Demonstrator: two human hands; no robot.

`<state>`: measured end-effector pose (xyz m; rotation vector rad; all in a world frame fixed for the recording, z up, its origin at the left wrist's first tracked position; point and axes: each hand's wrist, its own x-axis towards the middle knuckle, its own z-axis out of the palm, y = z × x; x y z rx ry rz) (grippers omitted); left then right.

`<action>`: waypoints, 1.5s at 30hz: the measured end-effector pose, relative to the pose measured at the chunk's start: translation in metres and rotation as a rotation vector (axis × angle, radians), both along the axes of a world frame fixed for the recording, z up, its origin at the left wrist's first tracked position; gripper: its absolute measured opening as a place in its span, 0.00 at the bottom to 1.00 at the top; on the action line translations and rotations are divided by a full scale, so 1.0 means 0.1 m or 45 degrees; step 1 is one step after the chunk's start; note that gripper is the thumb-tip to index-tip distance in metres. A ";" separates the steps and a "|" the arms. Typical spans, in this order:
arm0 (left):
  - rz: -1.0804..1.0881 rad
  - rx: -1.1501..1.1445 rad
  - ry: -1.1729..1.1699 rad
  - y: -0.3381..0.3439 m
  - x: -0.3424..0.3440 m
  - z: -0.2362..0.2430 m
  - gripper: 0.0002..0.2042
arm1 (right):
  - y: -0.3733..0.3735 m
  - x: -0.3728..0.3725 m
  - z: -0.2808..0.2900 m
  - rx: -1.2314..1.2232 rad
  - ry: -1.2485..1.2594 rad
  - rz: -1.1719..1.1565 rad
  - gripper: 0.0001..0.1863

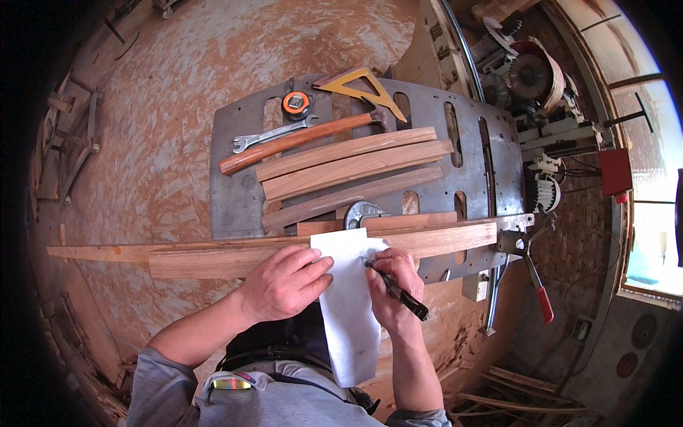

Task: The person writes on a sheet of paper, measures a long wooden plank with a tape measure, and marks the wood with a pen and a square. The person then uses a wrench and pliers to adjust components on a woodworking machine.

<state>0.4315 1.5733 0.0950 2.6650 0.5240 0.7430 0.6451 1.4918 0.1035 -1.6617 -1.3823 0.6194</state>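
A white sheet of paper (346, 320) lies over the long wooden strip (455, 238) at the table's near edge and hangs down toward me. My left hand (284, 281) is closed at the sheet's left edge, its curled fingertips holding it against the wood. A black pen (407, 297) is gripped in my right hand (395, 277), with its tip on the paper's upper right part. Just beyond the paper, the rounded metal end of a clamp or similar tool (361, 211) shows; the rest of it is hidden.
Several wooden strips (356, 171) lie on the slotted metal table (238, 192). Behind them are a hammer (306, 137), a wrench (276, 134), an orange tape measure (296, 104) and a yellow triangular square (366, 84). A red-handled lever (543, 302) juts out at the right, near machinery (530, 75).
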 end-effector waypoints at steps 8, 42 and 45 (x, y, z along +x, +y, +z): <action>0.002 0.034 -0.019 0.00 -0.01 0.04 0.10 | -0.38 0.20 0.03 0.054 0.249 -0.306 0.08; 0.120 -0.136 0.553 -0.89 -0.11 -0.23 0.32 | -2.43 0.50 -0.53 -0.027 0.947 -0.894 0.08; 0.129 -0.150 0.655 -0.87 -0.24 -0.61 0.36 | -2.90 0.27 -0.31 0.037 0.751 -1.178 0.07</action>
